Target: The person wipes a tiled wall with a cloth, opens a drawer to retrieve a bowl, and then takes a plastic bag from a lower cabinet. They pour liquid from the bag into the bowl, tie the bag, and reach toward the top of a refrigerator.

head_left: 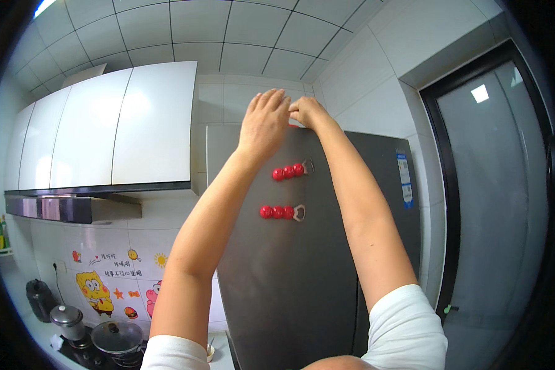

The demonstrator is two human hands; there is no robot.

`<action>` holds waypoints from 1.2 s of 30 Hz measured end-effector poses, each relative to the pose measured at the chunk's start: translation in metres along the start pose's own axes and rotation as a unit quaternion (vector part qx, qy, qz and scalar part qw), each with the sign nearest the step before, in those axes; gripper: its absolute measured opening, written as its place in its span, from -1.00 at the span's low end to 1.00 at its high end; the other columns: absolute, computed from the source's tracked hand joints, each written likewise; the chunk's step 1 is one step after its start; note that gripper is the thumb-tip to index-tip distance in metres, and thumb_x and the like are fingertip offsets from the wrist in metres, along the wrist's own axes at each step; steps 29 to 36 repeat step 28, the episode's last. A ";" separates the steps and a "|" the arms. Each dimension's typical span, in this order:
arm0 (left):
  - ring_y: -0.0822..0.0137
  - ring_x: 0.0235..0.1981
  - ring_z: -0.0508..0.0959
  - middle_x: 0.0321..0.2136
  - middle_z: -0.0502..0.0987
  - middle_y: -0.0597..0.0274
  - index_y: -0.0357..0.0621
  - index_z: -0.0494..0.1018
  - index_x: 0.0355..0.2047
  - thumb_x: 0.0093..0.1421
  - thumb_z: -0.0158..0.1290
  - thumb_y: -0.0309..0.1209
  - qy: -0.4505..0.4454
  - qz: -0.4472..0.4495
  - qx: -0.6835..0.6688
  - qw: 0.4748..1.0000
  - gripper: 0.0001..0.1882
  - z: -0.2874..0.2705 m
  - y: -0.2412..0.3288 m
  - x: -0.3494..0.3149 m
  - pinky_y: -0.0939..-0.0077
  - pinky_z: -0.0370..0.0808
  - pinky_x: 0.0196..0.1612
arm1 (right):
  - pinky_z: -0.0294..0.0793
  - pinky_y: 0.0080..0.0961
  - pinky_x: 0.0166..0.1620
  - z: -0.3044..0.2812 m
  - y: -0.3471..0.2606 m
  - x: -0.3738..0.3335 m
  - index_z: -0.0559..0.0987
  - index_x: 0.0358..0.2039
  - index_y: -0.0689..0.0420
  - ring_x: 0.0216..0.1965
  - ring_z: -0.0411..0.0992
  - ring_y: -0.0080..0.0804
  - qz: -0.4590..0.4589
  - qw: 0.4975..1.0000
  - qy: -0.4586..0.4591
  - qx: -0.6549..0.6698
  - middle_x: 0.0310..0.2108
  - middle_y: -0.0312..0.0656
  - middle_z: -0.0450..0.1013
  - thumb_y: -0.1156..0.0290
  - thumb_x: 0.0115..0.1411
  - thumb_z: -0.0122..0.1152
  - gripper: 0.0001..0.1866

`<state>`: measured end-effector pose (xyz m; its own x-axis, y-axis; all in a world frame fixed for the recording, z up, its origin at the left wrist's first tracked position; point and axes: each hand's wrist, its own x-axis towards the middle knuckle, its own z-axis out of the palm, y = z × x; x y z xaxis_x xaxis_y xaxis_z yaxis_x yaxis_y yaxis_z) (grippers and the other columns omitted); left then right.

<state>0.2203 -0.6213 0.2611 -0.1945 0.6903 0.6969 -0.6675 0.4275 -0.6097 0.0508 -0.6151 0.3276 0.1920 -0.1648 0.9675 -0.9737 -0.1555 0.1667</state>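
Both my arms reach up to the top edge of a dark grey refrigerator (290, 277). My left hand (264, 122) shows its back, fingers stretched upward and close together; its thumb is hidden. Beside it, my right hand (310, 112) has its fingers bent inward in a pinch, close against the left fingertips. What the right fingers hold is hidden. A small bit of a red thing (295, 126) shows beneath the hands at the door's top. Lower on the door, two red-beaded bottle openers (288, 171) with metal ends lie flat against it, one above the other.
White wall cabinets (154, 123) and a range hood (74, 208) hang at the left. Below are a stove with a lidded pan (117, 337), a grey pot (68, 320) and a black kettle (40, 300). A black-framed glass door (493, 185) stands at the right.
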 end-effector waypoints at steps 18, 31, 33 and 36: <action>0.14 -0.12 0.36 -0.23 0.43 0.04 -0.25 0.39 -0.26 0.10 -0.14 -0.40 0.000 -0.065 -0.031 0.997 -0.76 0.048 -0.020 -0.010 0.30 0.26 -0.03 | 0.41 -0.37 -0.21 0.056 0.049 0.057 0.56 -0.37 0.05 -0.30 0.44 -0.30 0.001 0.967 -0.255 -0.007 -0.41 -0.15 0.49 0.53 -0.12 0.18 -0.78; 0.15 -0.34 0.49 -0.47 0.51 0.02 -0.20 0.49 -0.50 0.15 -0.23 -0.15 -0.369 -0.173 0.039 0.912 -0.59 0.025 -0.010 0.000 0.33 0.33 -0.11 | 0.41 -0.52 -0.24 0.041 0.040 0.042 0.54 -0.30 -0.04 -0.39 0.46 -0.50 0.144 0.983 -0.117 0.006 -0.51 -0.28 0.50 0.26 0.05 0.07 -0.80; 0.15 -0.34 0.49 -0.47 0.51 0.02 -0.20 0.49 -0.50 0.15 -0.23 -0.15 -0.369 -0.173 0.039 0.912 -0.59 0.025 -0.010 0.000 0.33 0.33 -0.11 | 0.41 -0.52 -0.24 0.041 0.040 0.042 0.54 -0.30 -0.04 -0.39 0.46 -0.50 0.144 0.983 -0.117 0.006 -0.51 -0.28 0.50 0.26 0.05 0.07 -0.80; 0.15 -0.34 0.49 -0.47 0.51 0.02 -0.20 0.49 -0.50 0.15 -0.23 -0.15 -0.369 -0.173 0.039 0.912 -0.59 0.025 -0.010 0.000 0.33 0.33 -0.11 | 0.41 -0.52 -0.24 0.041 0.040 0.042 0.54 -0.30 -0.04 -0.39 0.46 -0.50 0.144 0.983 -0.117 0.006 -0.51 -0.28 0.50 0.26 0.05 0.07 -0.80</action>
